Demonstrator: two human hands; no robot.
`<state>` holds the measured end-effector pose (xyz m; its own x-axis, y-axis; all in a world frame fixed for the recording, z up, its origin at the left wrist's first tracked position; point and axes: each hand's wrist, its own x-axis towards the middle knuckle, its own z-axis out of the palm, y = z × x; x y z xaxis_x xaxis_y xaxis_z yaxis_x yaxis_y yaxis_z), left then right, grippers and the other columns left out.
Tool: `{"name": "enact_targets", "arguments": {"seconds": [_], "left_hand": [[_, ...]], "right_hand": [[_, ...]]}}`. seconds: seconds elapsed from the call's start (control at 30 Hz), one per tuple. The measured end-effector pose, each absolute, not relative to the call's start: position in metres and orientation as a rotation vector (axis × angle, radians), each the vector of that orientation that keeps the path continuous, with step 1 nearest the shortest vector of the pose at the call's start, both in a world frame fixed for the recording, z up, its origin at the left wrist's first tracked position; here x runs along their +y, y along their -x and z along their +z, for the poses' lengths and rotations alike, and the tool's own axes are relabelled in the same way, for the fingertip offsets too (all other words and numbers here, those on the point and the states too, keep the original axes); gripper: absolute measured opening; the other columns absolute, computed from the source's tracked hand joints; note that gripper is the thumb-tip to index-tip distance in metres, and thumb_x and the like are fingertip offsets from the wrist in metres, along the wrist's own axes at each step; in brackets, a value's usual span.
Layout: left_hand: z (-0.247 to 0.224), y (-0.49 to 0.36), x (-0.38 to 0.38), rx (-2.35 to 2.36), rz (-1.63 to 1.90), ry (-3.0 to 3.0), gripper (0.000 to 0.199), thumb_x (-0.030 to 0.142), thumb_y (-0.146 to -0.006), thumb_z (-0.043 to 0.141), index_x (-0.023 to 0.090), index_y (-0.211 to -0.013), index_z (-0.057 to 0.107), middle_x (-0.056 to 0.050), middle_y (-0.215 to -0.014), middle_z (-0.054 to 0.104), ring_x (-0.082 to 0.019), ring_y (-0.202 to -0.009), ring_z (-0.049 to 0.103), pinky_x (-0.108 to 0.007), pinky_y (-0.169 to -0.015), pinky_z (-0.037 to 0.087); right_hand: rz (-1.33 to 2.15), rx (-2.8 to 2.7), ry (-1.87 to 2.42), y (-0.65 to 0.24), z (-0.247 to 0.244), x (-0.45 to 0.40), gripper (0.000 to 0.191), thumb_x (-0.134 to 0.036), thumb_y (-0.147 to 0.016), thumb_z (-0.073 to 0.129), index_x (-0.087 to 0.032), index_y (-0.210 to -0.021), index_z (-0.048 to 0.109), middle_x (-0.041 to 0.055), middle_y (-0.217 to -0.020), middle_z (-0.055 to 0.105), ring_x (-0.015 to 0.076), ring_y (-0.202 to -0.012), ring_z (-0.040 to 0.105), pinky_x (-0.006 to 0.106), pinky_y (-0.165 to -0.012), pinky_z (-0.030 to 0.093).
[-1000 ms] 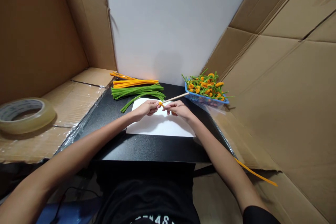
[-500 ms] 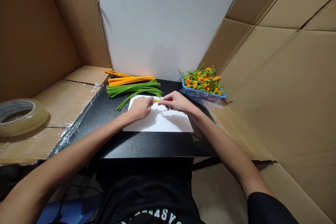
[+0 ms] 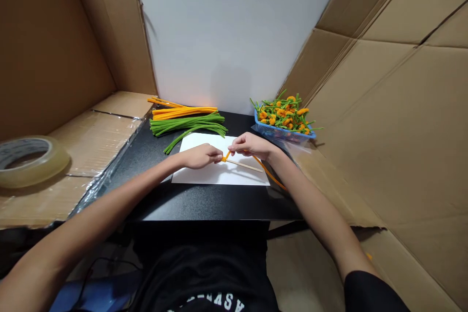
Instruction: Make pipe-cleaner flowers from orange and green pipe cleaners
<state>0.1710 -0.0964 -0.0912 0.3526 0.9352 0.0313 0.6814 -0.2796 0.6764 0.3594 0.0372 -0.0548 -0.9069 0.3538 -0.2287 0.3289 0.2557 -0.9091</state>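
1. At the far left, a roll of clear packing tape (image 3: 29, 162) lies on its side on a plastic-covered cardboard ledge (image 3: 91, 146), well apart from the hands.
2. Bundles of orange pipe cleaners (image 3: 183, 112) and green pipe cleaners (image 3: 188, 125) lie side by side on the black table (image 3: 204, 202), just beyond a white paper sheet (image 3: 197, 175).
3. Over the paper, the left hand (image 3: 199, 156) and right hand (image 3: 250, 145) are close together, with their fingers almost meeting. The left hand pinches the tip of a wooden skewer (image 3: 244, 165). The right hand's fingers sit at an orange pipe cleaner (image 3: 265, 170) looped around that tip, though whether they grip it cannot be told.
4. The main change is that the skewer, which pointed toward the basket a moment ago, now lies low across the paper, and the orange pipe cleaner arcs out beside it toward the right forearm.
5. At the right, a blue plastic basket (image 3: 272, 131) sits at the table's back corner, heaped with finished orange-and-green pipe-cleaner flowers (image 3: 285, 114), their green stems sticking out past the rim.
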Motion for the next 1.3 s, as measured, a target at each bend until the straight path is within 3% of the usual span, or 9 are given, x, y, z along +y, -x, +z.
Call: {"name": "enact_targets", "arguments": {"seconds": [0.17,0.33,0.53,0.67,0.77,0.9,1.03,1.17,1.3], "left_hand": [[-0.094,-0.177,-0.096,2.187,0.599,-2.132,0.022,0.026,-0.091,0.042,0.018,-0.089,0.062,-0.006,-0.067,0.058,-0.021,-0.062,0.051,-0.03,-0.062,0.028],[-0.085,-0.168,-0.096,1.705,1.206,-1.829,0.037,0.044,-0.096,0.036,0.018,-0.072,0.049,0.0,-0.062,0.046,-0.014,-0.058,0.042,-0.027,-0.059,0.029],[-0.077,-0.166,-0.1,1.226,0.644,-1.954,0.035,0.042,-0.095,0.042,0.017,-0.073,0.052,0.0,-0.063,0.047,-0.013,-0.058,0.042,-0.026,-0.06,0.033],[-0.081,-0.174,-0.101,1.865,0.451,-2.214,0.02,0.024,-0.089,0.044,0.017,-0.079,0.061,-0.005,-0.066,0.056,-0.019,-0.063,0.051,-0.029,-0.063,0.032],[-0.079,-0.172,-0.1,2.196,0.66,-2.094,0.023,0.028,-0.091,0.041,0.018,-0.083,0.06,-0.004,-0.064,0.053,-0.019,-0.06,0.048,-0.03,-0.062,0.029],[-0.071,-0.16,-0.1,1.631,1.154,-1.926,0.038,0.045,-0.097,0.034,0.019,-0.072,0.048,0.001,-0.061,0.044,-0.014,-0.057,0.041,-0.026,-0.058,0.03],[-0.068,-0.162,-0.104,1.213,0.748,-1.986,0.035,0.042,-0.095,0.042,0.018,-0.071,0.05,0.001,-0.061,0.046,-0.013,-0.056,0.04,-0.025,-0.057,0.031],[-0.075,-0.173,-0.104,1.687,0.445,-2.259,0.02,0.024,-0.088,0.046,0.018,-0.073,0.058,-0.003,-0.063,0.053,-0.017,-0.06,0.047,-0.029,-0.061,0.029],[-0.072,-0.171,-0.102,2.127,0.798,-2.075,0.025,0.03,-0.092,0.04,0.019,-0.08,0.059,-0.002,-0.063,0.052,-0.018,-0.059,0.046,-0.029,-0.061,0.028]], "right_hand": [[1.482,-2.519,0.629,-0.355,-0.046,0.013,0.037,-0.044,-0.078,0.071,-0.008,-0.088,0.077,-0.0029,-0.049,0.052,0.0058,-0.045,0.037,0.022,-0.045,0.023],[1.709,-2.284,0.786,-0.354,-0.068,0.014,0.041,-0.051,-0.078,0.071,-0.01,-0.08,0.072,-0.0038,-0.048,0.05,0.0036,-0.039,0.031,0.02,-0.04,0.018],[1.987,-2.234,0.864,-0.362,-0.06,0.038,0.044,-0.051,-0.069,0.082,-0.011,-0.063,0.065,-0.0076,-0.043,0.038,0.0015,-0.039,0.022,0.02,-0.039,0.01],[1.86,-2.387,0.666,-0.361,-0.038,0.02,0.04,-0.047,-0.076,0.076,-0.008,-0.08,0.074,-0.0063,-0.049,0.043,0.0026,-0.043,0.027,0.021,-0.041,0.014],[1.774,-2.464,0.595,-0.36,-0.038,0.005,0.038,-0.045,-0.078,0.075,-0.008,-0.087,0.075,-0.006,-0.049,0.044,0.0037,-0.044,0.031,0.02,-0.042,0.018],[1.922,-2.313,0.715,-0.362,-0.059,0.016,0.045,-0.054,-0.078,0.074,-0.01,-0.082,0.072,-0.0067,-0.048,0.042,0.0031,-0.042,0.026,0.021,-0.041,0.014],[1.98,-2.237,0.838,-0.366,-0.062,0.039,0.05,-0.053,-0.063,0.086,-0.014,-0.057,0.056,-0.009,-0.047,0.036,0.001,-0.042,0.018,0.022,-0.04,0.007],[1.92,-2.298,0.713,-0.368,-0.041,0.032,0.046,-0.052,-0.069,0.083,-0.01,-0.066,0.065,-0.0105,-0.047,0.03,0.0016,-0.043,0.017,0.022,-0.042,0.007],[1.846,-2.334,0.584,-0.368,-0.036,0.01,0.041,-0.049,-0.076,0.078,-0.009,-0.078,0.072,-0.0088,-0.048,0.034,0.003,-0.045,0.022,0.022,-0.044,0.011]]}}
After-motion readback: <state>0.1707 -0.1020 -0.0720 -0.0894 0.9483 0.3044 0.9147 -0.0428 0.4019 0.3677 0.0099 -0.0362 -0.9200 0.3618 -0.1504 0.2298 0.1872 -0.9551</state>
